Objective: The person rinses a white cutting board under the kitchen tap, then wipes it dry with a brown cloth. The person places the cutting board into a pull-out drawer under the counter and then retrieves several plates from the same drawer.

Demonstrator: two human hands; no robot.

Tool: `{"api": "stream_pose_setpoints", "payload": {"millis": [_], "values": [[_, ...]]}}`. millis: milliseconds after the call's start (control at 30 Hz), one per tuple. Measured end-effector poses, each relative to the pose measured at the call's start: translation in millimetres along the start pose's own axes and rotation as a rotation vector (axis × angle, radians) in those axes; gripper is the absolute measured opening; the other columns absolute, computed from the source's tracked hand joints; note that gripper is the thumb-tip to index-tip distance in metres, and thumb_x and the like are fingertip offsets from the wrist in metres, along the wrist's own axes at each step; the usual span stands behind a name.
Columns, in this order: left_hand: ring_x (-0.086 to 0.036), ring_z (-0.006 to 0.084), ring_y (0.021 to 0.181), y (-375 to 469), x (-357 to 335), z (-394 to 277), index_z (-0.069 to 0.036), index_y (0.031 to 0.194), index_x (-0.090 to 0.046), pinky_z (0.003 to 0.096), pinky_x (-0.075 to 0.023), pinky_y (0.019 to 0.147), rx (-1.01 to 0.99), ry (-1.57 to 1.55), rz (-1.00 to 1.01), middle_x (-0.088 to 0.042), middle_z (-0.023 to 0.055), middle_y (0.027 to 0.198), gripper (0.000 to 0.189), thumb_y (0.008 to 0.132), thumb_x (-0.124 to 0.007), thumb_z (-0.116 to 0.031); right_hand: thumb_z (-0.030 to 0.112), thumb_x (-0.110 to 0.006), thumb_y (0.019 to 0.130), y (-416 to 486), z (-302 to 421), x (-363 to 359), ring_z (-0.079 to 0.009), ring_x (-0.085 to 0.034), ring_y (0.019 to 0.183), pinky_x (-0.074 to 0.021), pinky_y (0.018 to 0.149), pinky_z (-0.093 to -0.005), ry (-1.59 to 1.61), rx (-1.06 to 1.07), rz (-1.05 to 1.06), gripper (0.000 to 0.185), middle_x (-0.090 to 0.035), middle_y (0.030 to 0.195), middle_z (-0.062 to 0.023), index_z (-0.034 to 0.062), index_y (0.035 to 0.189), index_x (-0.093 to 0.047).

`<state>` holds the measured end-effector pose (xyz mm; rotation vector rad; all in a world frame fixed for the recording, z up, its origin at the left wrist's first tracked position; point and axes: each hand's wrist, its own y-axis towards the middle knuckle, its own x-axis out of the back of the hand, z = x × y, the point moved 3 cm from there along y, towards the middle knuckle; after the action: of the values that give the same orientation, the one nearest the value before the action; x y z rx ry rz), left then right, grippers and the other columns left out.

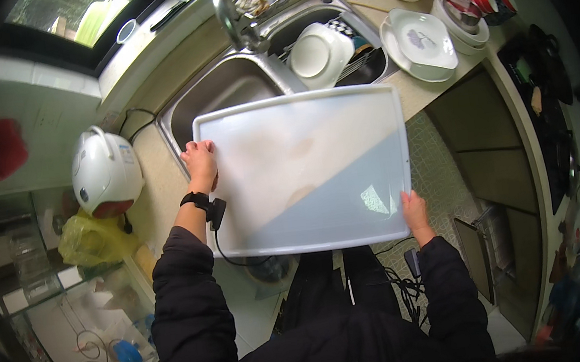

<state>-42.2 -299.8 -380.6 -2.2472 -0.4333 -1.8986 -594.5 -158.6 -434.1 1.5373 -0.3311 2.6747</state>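
Note:
A large white rectangular plastic tray or lid (290,181) with a raised rim is held level in front of my body. My left hand (200,163) grips its left edge, near the far left corner. On its right edge, close to the near right corner, my right hand (414,212) has hold of the rim. Light reflects off its smooth surface. The far edge overlaps the front of the stainless steel sink (226,89), hiding part of both basins. Whether it rests on the counter edge, I cannot tell.
White dishes (316,55) stand on a rack in the right basin, beside the faucet (231,21). Stacked plates (421,40) and bowls (464,16) occupy the right counter. A white rice cooker (106,169) and a yellow plastic bag (90,238) are at left. Black cables (406,285) hang by my right arm.

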Motion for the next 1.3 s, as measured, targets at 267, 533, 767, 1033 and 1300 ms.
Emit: {"api": "stream_pose_setpoints", "payload": {"millis": [267, 533, 767, 1033, 1300], "values": [[-0.057, 0.0117, 0.079, -6, 20, -20, 0.001, 0.108, -0.062, 0.0233, -0.0466, 0.072, 0.191, -1.297, 0.19, -0.061, 0.0018, 0.088, 0.026, 0.095, -0.044, -0.013, 0.028, -0.053, 0.092, -10, -6, 19, -0.0361, -0.059, 0.06, -0.0435, 0.052, -0.0448, 0.299, -0.017, -0.015, 0.032, -0.059, 0.066, -0.0209, -0.001, 0.079, -0.054], [-0.05, 0.0239, 0.043, -90, 46, 213, -0.008, 0.092, -0.047, 0.0369, -0.0422, 0.037, 0.301, -1.57, 0.42, -0.049, 0.0076, 0.054, 0.019, 0.098, -0.041, -0.025, 0.027, -0.062, 0.088, -17, 46, 11, -0.0093, -0.053, 0.051, -0.0452, 0.048, -0.0293, 0.816, -0.272, 0.226, 0.025, -0.056, 0.061, -0.0003, 0.0032, 0.081, -0.062], [-0.058, 0.0224, 0.08, -6, -5, 229, -0.006, 0.12, -0.049, 0.0369, -0.0489, 0.067, 0.181, -0.648, 0.44, -0.059, 0.0133, 0.092, 0.034, 0.099, -0.04, -0.032, 0.033, -0.057, 0.09, -50, 94, 72, -0.0171, -0.061, 0.055, -0.0475, 0.052, -0.0345, 0.679, -0.196, -0.008, 0.034, -0.06, 0.062, -0.0097, -0.0002, 0.081, -0.059], [-0.058, 0.0226, 0.096, -7, 60, 47, -0.007, 0.141, -0.032, 0.037, -0.0504, 0.074, -0.151, -0.724, 0.701, -0.048, 0.0133, 0.128, 0.053, 0.098, -0.042, -0.036, 0.028, -0.05, 0.094, -167, 21, 133, -0.0105, -0.055, 0.057, -0.0462, 0.05, -0.0283, 1.034, -0.457, -0.221, 0.03, -0.06, 0.07, -0.0013, 0.001, 0.095, -0.062], [-0.057, 0.0144, 0.076, -152, 115, -162, -0.003, 0.105, -0.053, 0.029, -0.0495, 0.057, -0.1, -1.059, 1.102, -0.058, 0.0034, 0.087, 0.024, 0.097, -0.045, -0.024, 0.029, -0.05, 0.094, -302, -81, 193, -0.0101, -0.053, 0.067, -0.047, 0.06, -0.0293, 1.01, -0.69, -0.431, 0.033, -0.06, 0.076, -0.0026, -0.0023, 0.096, -0.061]]}}
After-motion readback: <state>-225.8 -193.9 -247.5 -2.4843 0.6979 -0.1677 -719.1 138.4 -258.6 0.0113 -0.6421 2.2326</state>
